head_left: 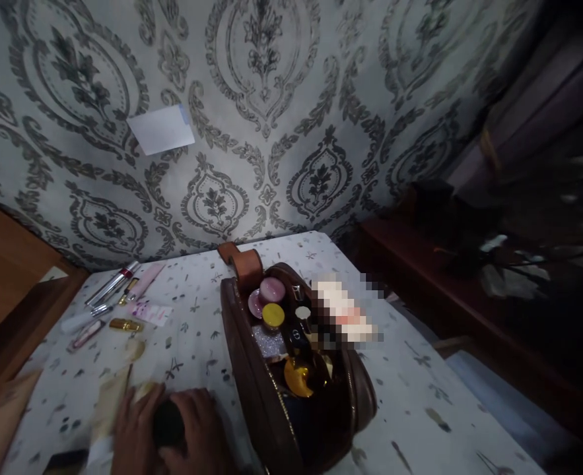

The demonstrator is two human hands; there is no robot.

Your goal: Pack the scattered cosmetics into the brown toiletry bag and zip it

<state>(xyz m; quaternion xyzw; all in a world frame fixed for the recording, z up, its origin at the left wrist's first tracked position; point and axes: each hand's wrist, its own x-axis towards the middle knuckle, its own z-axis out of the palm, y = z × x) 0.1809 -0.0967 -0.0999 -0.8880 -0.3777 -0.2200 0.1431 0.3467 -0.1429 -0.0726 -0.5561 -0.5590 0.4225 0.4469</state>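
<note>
At the lower left, my left hand [137,432] and my right hand [201,429] close in from either side on a dark round container [168,423]. Its kind is unclear in the dim, blurred picture. Just right of my hands stands an unzipped brown toiletry bag [251,389]. Inside it are pink round containers [272,290], a yellow-lidded jar [273,316], a small white-capped item [303,315], a glittery silver item [269,341] and a shiny amber container [298,377]. A cream-coloured tube [110,402] lies beside my left hand.
Lipsticks and tubes, among them a gold one [125,324] and a pink one [147,280], lie on the patterned tablecloth [197,336] at left. A dark item [66,462] sits at the front edge. Damask wallpaper [266,132] rises behind, bearing a white card [161,130].
</note>
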